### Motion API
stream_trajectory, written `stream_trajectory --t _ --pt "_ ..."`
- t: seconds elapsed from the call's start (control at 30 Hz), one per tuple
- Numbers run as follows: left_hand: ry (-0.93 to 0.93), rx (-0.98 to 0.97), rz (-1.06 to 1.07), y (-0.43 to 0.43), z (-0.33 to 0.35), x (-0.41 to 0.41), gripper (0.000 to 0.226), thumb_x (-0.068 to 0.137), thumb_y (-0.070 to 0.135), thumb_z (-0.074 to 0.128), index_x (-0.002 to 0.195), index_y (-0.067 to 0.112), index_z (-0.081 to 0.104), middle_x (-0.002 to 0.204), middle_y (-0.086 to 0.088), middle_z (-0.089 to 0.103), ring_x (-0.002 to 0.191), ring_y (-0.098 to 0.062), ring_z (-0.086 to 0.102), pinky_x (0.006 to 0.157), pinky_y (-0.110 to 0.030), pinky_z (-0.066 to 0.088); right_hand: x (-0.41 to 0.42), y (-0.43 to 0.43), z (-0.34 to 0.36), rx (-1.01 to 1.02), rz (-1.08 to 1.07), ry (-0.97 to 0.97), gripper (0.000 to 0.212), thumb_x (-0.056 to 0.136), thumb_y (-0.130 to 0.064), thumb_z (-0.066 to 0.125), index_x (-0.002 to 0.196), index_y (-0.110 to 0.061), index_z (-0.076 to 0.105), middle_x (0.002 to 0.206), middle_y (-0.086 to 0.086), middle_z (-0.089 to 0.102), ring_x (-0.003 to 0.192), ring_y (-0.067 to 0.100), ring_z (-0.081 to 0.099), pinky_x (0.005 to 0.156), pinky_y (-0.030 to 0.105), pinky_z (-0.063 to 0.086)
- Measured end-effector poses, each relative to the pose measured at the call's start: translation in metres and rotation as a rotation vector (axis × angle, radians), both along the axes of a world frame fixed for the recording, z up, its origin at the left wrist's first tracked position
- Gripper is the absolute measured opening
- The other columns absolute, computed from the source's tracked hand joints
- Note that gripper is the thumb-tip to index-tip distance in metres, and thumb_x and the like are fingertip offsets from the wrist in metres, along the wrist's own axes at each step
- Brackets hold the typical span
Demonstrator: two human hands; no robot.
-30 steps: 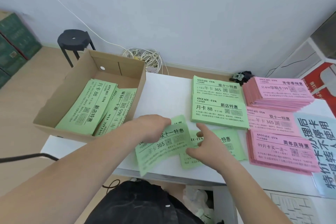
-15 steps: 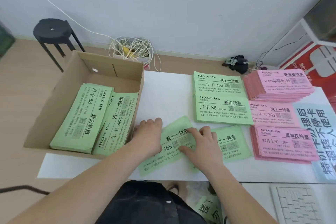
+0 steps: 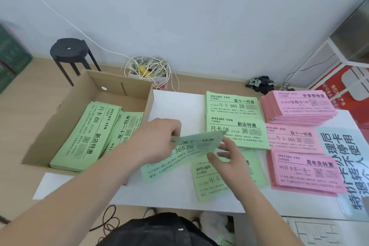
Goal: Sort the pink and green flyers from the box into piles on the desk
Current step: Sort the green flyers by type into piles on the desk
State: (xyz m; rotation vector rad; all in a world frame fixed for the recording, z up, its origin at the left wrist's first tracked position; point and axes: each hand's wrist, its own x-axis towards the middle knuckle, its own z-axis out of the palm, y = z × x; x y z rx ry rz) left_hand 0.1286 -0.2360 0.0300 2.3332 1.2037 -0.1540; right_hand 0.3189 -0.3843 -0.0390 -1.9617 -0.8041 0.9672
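Pinching a green flyer [image 3: 196, 144], left hand [image 3: 159, 138] holds it; right hand [image 3: 231, 161] touches it, fingers spread.

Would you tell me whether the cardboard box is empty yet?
Not empty: two stacks of green flyers lie inside the box.

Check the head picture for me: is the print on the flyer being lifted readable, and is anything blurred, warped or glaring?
Head view: the lifted flyer is smeared, its headline unreadable though 365 shows; the nearest pink pile reads sharply; the shelf at the right edge leans with the wide lens; light is soft, no glare.
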Motion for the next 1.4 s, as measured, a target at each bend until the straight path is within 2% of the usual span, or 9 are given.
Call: stream_trajectory --t 0.13,0.23,0.53,0.63,0.8,1.07,1.23,1.3,1.4 --pt "-0.044 -0.222 -0.109 -0.015 0.010 0.033 0.023 0.087 0.026 0.076 0.082 0.028 0.053 0.096 0.012 0.060 0.088 -0.014 0.062 0.072 -0.031 0.053 0.035 -0.008 0.029 0.071 0.002 0.183 0.019 0.093 -0.014 0.074 0.110 -0.022 0.071 0.102 -0.001 0.078 0.095 0.019 0.074 0.081 0.041 0.060" --pt "-0.094 -0.293 -0.149 -0.028 -0.007 0.065 0.025 0.084 0.029 0.080 0.084 0.033 0.056 0.102 0.015 0.064 0.098 -0.014 0.063 0.082 -0.030 0.053 0.059 -0.022 0.025 -0.040 -0.082 0.023 0.002 0.096 -0.018 0.069 0.094 -0.018 0.071 0.088 0.004 0.076 0.084 0.026 0.072 0.073 0.045 0.059" --pt "0.105 -0.177 -0.084 -0.065 -0.086 0.085 0.046 0.084 0.045 0.074 0.123 0.034 0.053 0.129 0.007 0.051 0.116 -0.017 0.051 0.095 -0.038 0.050 0.103 -0.048 -0.025 -0.338 0.024 -0.377 0.031 0.094 -0.022 0.064 0.124 -0.022 0.056 0.103 -0.002 0.064 0.089 0.022 0.063 0.072 0.036 0.047" --pt "0.121 -0.114 -0.054 -0.076 -0.095 0.077 0.081 0.075 0.060 0.074 0.141 0.028 0.040 0.134 0.006 0.038 0.123 -0.019 0.039 0.100 -0.039 0.047 0.093 -0.057 -0.035 -0.352 0.085 -0.590 0.051 0.093 -0.028 0.064 0.140 -0.020 0.048 0.127 0.003 0.055 0.118 0.027 0.052 0.091 0.039 0.044" --pt "0.189 -0.109 -0.031 -0.083 -0.101 0.086 0.088 0.070 0.052 0.084 0.140 0.026 0.037 0.128 0.001 0.039 0.119 -0.022 0.040 0.099 -0.037 0.044 0.078 -0.067 -0.042 -0.361 0.120 -0.622 0.051 0.094 -0.039 0.060 0.140 -0.018 0.051 0.145 -0.001 0.048 0.131 0.023 0.040 0.103 0.038 0.040" --pt "0.219 -0.278 -0.032 -0.075 -0.096 0.099 0.069 0.074 0.032 0.085 0.129 0.025 0.044 0.124 0.001 0.046 0.118 -0.022 0.043 0.097 -0.038 0.048 0.088 -0.057 -0.032 -0.423 0.082 -0.550 0.075 0.089 -0.043 0.069 0.153 -0.025 0.035 0.145 -0.002 0.042 0.131 0.022 0.038 0.105 0.038 0.039" --pt "-0.084 -0.405 0.024 -0.077 -0.088 0.090 0.033 0.083 0.004 0.058 0.097 0.033 0.052 0.102 0.007 0.062 0.079 -0.012 0.060 0.048 -0.019 0.042 0.091 -0.056 -0.034 -0.356 -0.014 -0.429 0.094 0.080 -0.035 0.080 0.157 -0.025 0.027 0.149 -0.002 0.041 0.136 0.023 0.036 0.112 0.041 0.036" --pt "-0.143 -0.399 0.037 -0.068 -0.081 0.083 0.029 0.079 0.005 0.059 0.090 0.032 0.055 0.095 0.009 0.065 0.078 -0.012 0.062 0.051 -0.024 0.047 0.094 -0.058 -0.029 -0.244 -0.107 -0.202 0.103 0.069 -0.025 0.087 0.155 -0.030 0.031 0.144 -0.010 0.048 0.133 0.018 0.046 0.110 0.044 0.045" --pt "-0.239 -0.387 0.053 -0.051 -0.071 0.070 0.031 0.074 0.007 0.065 0.083 0.036 0.060 0.081 0.013 0.068 0.077 -0.012 0.064 0.064 -0.029 0.053 0.100 -0.062 -0.020 -0.067 -0.201 0.133 0.064 0.073 0.000 0.082 0.126 -0.029 0.060 0.115 -0.007 0.074 0.111 0.019 0.069 0.095 0.044 0.058"
